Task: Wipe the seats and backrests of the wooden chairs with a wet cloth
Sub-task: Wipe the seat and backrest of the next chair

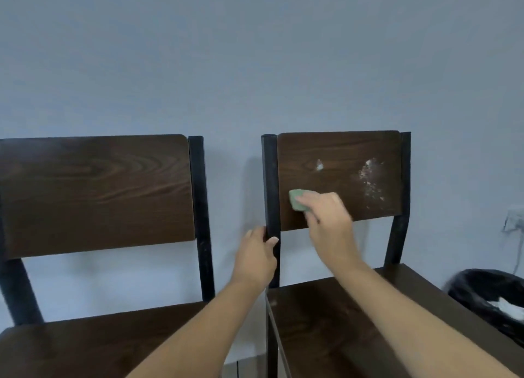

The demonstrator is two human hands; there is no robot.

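Note:
Two dark wooden chairs with black metal frames stand side by side against a pale wall. My right hand presses a folded green cloth against the lower left of the right chair's backrest. White dusty smears mark that backrest's right half, with a smaller spot near its middle. My left hand grips the right chair's left black post just below the backrest. The right chair's seat lies under my right forearm. The left chair's backrest and seat look free of smears.
A bin lined with a black bag, holding something white, stands right of the right chair. A wall socket with a cable is at the far right. A narrow gap separates the two chairs.

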